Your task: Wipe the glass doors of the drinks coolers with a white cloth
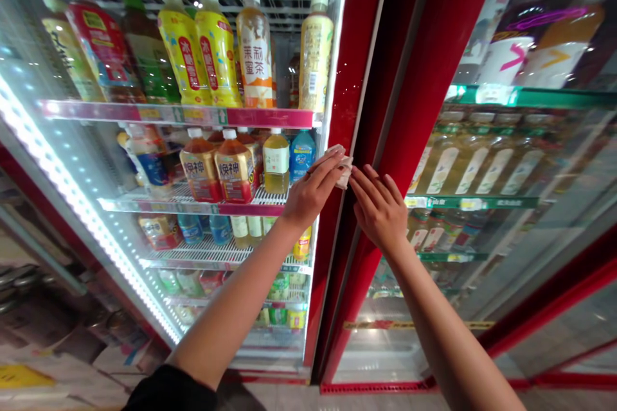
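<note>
My left hand [313,187] is closed on a crumpled whitish wipe [345,174], pressing it against the red door frame [354,87] of the lit drinks fridge. Fingers stretched out, my right hand [383,209] rests at the red edge of the neighbouring fridge [436,77], across the dark gap between the two. Its fingertips come close to the wipe; whether they touch it I cannot tell. Just left of my left hand, behind the glass, stand a blue-labelled bottle [302,153] and a bottle with a pale label [276,160].
Shelves of bottled drinks fill the lit fridge, with yellow bottles [216,54] on the upper shelf [270,117]. Green-edged shelves [506,202] with more bottles show in the right fridge. A bright LED strip [91,205] runs down the left side. Tiled floor [299,398] lies below.
</note>
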`<control>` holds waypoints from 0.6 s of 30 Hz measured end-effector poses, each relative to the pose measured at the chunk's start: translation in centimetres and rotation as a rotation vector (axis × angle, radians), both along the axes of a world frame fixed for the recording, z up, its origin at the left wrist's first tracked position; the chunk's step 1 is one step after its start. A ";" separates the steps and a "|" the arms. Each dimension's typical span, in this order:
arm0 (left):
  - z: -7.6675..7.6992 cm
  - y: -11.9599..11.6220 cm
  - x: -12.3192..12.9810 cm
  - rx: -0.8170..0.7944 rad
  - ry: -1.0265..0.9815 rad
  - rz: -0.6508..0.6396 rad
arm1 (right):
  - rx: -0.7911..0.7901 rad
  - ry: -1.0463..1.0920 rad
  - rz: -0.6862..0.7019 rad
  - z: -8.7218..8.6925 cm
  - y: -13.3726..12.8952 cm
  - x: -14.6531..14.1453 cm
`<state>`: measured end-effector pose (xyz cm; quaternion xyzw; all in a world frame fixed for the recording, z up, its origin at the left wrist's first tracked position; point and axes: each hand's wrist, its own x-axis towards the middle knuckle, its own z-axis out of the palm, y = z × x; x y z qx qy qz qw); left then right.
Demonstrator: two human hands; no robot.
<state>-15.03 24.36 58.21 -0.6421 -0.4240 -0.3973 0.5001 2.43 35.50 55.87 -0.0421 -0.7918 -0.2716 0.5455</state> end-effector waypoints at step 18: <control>-0.6 -1.7 -0.3 0.042 0.131 0.148 | 0.125 -0.088 0.060 -0.1 0.1 0.4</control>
